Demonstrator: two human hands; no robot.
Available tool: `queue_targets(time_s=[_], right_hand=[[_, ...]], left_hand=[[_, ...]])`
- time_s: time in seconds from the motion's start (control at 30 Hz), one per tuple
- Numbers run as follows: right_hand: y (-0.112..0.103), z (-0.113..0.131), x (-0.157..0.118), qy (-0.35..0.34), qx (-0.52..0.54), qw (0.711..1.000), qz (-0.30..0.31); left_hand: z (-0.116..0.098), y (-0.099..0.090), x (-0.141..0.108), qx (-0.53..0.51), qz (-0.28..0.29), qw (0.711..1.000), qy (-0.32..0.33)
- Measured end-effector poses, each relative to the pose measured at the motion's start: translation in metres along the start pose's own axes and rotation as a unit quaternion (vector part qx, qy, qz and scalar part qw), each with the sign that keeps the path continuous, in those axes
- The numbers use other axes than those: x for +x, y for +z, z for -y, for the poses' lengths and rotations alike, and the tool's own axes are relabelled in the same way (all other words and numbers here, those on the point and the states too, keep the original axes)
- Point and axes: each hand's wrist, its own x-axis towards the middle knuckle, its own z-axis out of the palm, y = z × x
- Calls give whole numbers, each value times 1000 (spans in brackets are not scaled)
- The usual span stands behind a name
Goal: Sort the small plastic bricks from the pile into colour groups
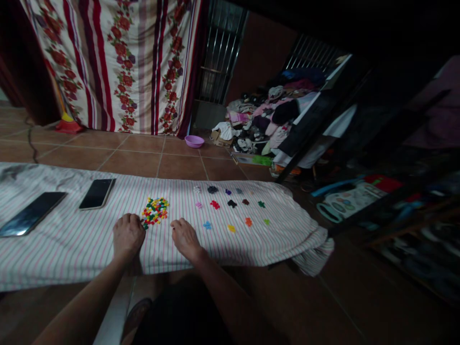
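Note:
A pile of small mixed-colour pieces (156, 210), mostly red, yellow, green and white, lies on the striped cloth between my hands. My left hand (128, 233) rests at the pile's left edge, its fingers bent downward beside a few dark green pieces; the fingertips are hidden. Just right of the pile, my right hand (185, 238) is closed, thumb and fingers together; whatever is in it is too small to make out. Farther right, single-colour clusters are spread in rows, among them blue pieces (207, 224), yellow pieces (231, 228), orange pieces (248, 222) and red pieces (214, 204).
Two phones (97, 194) (32, 213) lie on the striped cloth (72, 254) at the left. Beyond the table, a purple basin (194, 141) stands on the tiled floor, near a heap of clothes (266, 115). A flowered curtain (140, 67) hangs behind.

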Motion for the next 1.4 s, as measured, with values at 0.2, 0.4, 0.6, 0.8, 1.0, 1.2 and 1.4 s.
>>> queue_targets(time_s=[0.2,0.4,0.6,0.8,1.0,1.2,1.4], right_hand=[[-3,-9,-3,-22,25,999,37],[-11,-18,-1,0,95,995,14],[-23,-43,2,23,152,988,-36],[-36,-87,-1,88,217,968,-91],[-43,-128,-11,136,273,943,-134],[-50,-151,-18,155,282,931,-173],[-64,-174,-26,189,264,926,-193]], left_hand=[[1,2,0,5,14,1000,4],[3,8,0,17,14,1000,5],[0,4,0,19,17,1000,-1],[-4,-1,-1,9,7,1000,-4],[-1,3,0,8,4,1000,3],[-1,5,0,19,10,1000,3],[-4,1,0,25,17,1000,1]])
